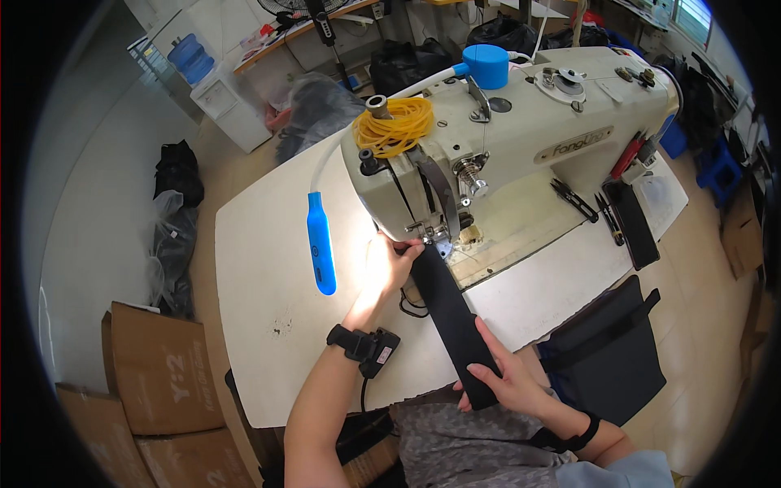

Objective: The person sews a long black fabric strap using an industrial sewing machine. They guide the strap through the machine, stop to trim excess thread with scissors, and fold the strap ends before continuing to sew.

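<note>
A long black fabric strip (449,313) runs from under the needle area of a cream sewing machine (512,114) down toward my lap. My left hand (396,262) is at the strip's far end, close beside the presser foot, its thumb and fingers pinched together on the edge. Near the front edge of the white table (268,220), my right hand (508,382) grips the strip's near end, thumb on top and fingers beneath. A blue-ended lamp (322,248) on a pale flexible neck lights my left hand and wrist brightly.
Thread snips (574,200), a second small black cutting tool (609,220) and a black flat piece (633,224) lie right of the machine bed. Yellow cord (394,126) is coiled on the machine head. A black fabric panel (606,350) hangs at the right; cardboard boxes (167,370) stand left.
</note>
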Available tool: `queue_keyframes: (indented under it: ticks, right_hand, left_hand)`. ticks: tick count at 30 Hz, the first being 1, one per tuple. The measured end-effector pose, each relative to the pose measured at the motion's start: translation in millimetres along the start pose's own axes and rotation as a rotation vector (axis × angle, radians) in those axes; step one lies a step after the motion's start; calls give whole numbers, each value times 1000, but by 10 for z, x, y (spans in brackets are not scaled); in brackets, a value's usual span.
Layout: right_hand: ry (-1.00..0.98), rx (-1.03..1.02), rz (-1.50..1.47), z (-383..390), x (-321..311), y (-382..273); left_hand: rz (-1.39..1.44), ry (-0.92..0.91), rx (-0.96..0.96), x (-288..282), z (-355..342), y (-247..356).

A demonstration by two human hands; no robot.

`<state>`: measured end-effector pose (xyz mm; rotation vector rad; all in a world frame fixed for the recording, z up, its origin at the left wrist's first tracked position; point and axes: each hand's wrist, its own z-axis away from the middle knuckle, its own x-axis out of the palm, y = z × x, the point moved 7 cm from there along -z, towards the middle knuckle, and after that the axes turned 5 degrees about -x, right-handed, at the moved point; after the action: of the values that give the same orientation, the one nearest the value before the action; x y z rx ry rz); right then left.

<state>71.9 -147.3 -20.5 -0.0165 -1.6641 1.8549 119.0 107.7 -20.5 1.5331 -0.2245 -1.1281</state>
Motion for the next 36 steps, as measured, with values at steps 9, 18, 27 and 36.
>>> queue_keyframes:
  ticks: [9, 18, 27, 36]
  right_hand:
    - [-16, -32, -26, -47, 9, -67]
    - [-65, -43, -39, -40, -45, -5]
    - [-74, 4, -26, 158, -32, -46]
    - [-43, 0, -19, 217, -39, -9]
  left_hand:
    - [-19, 97, 30, -57, 15, -94]
    - [-716, -275, 667, 30, 1205, 644]
    - [-628, -317, 936, 170, 1363, 694]
    - [-622, -298, 840, 202, 1406, 712]
